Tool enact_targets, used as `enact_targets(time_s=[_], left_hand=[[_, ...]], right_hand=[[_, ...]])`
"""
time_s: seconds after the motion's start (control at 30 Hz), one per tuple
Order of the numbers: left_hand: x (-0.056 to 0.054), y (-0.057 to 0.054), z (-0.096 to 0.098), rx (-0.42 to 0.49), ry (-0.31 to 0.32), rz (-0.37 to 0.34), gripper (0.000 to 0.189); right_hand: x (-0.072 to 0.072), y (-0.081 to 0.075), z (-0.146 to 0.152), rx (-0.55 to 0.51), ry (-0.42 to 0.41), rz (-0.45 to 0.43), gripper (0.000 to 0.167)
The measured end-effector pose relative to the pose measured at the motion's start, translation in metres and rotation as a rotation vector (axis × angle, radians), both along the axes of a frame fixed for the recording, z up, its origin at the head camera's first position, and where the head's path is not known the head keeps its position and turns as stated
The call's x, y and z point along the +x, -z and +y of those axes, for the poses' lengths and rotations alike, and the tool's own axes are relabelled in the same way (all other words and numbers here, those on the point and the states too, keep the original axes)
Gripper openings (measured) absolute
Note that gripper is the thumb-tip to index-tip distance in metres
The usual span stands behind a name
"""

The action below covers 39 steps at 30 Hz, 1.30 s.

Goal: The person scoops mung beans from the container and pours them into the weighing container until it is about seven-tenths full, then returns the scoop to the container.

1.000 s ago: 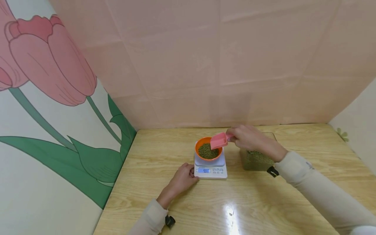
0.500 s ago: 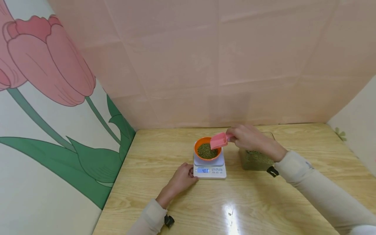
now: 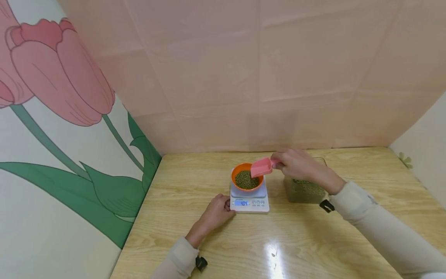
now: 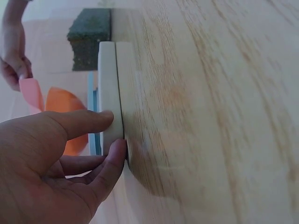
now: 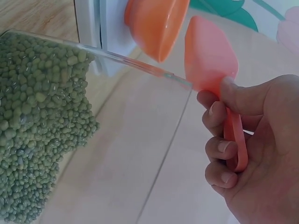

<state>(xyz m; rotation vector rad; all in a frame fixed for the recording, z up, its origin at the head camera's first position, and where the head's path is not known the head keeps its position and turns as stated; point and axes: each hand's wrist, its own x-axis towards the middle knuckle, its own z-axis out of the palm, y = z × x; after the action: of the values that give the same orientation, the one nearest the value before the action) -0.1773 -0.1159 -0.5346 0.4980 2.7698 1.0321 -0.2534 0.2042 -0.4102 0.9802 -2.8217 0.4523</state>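
On a white digital kitchen scale (image 3: 251, 209) stands an orange bowl (image 3: 238, 169) partly filled with green mung beans (image 3: 246, 180). The scale's lit display reads about 404. My left hand (image 3: 216, 212) holds the scale's front left corner, thumb and fingers on its edge in the left wrist view. My right hand (image 3: 294, 164) grips a pink scoop (image 3: 261, 167) by its handle, fingers curled round it. The scoop's front end overlaps the bowl's right rim in the head view, and its bare pink inside shows there. In the right wrist view, the scoop (image 5: 210, 53) is tilted beside the bowl (image 5: 159, 28).
Right of the scale, partly under my right forearm, is a clear container (image 3: 302, 197) with more mung beans (image 5: 42, 116) heaped toward one side. The wooden table (image 3: 188, 174) meets a pink-covered wall (image 3: 216, 77) at the back and a tulip-painted wall (image 3: 66, 77) on the left.
The display has gone from about 988 to 403, then 404. My right hand and the scoop have shifted slightly right. The left hand keeps its place at the scale.
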Motion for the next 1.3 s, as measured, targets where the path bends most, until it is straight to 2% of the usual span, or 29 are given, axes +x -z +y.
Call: enact_targets(time_s=[0.27,0.47,0.77,1.3], left_hand=[[-0.001,0.002,0.000,0.004,0.000,0.013,0.018],[-0.001,0.003,0.000,0.002,-0.007,-0.001,0.020],[-0.001,0.002,0.001,0.005,-0.002,-0.001,0.019],[-0.001,0.002,0.001,0.002,-0.006,-0.012,0.020]], right_hand=[[0.006,-0.005,0.006,-0.010,0.036,-0.030,0.017],[0.009,-0.009,0.011,-0.026,0.049,0.003,0.013],[0.013,-0.013,0.021,-0.054,0.057,0.028,0.017],[0.019,-0.023,0.035,-0.029,0.064,0.087,0.017]])
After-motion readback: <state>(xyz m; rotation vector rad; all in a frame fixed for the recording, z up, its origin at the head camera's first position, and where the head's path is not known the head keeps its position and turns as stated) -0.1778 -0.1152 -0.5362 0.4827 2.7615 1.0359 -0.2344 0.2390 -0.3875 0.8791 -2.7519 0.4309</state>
